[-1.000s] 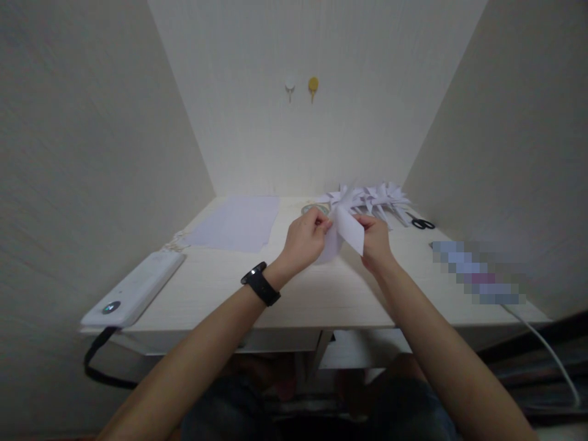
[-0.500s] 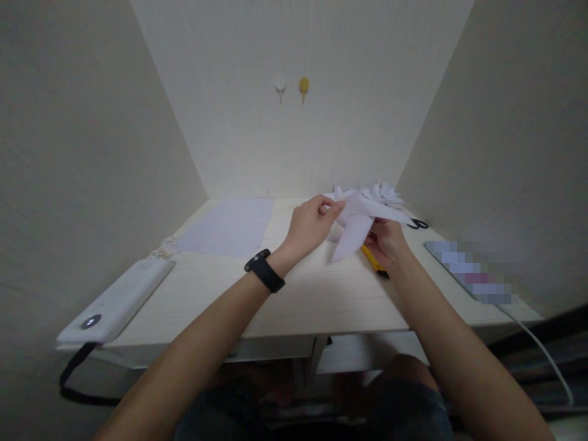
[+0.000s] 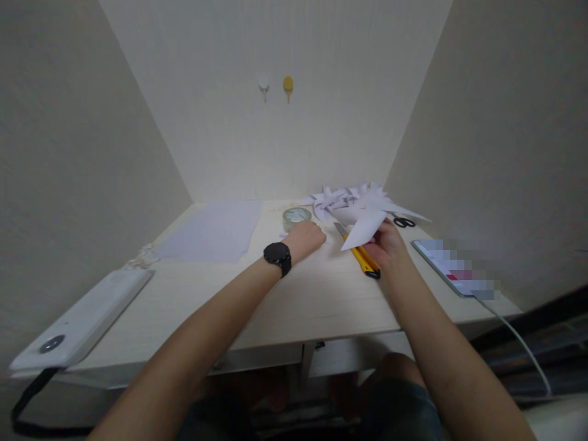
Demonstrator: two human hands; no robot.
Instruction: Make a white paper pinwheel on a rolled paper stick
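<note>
Pale walls close in around a light wooden tabletop (image 3: 294,288). From the head view, the right hand (image 3: 388,245) has its fingers pinched on a folded white paper piece (image 3: 365,228), lifted just above a yellow utility knife (image 3: 361,254). The left hand (image 3: 307,236) rests knuckles-up, fingers curled loosely on nothing, just beside a tape roll (image 3: 296,216). Folded paper shapes (image 3: 349,199) are heaped behind.

right hand (image 3: 389,246) pinching folded paper (image 3: 365,228), left hand (image 3: 307,236) beside tape roll (image 3: 296,216)
</note>
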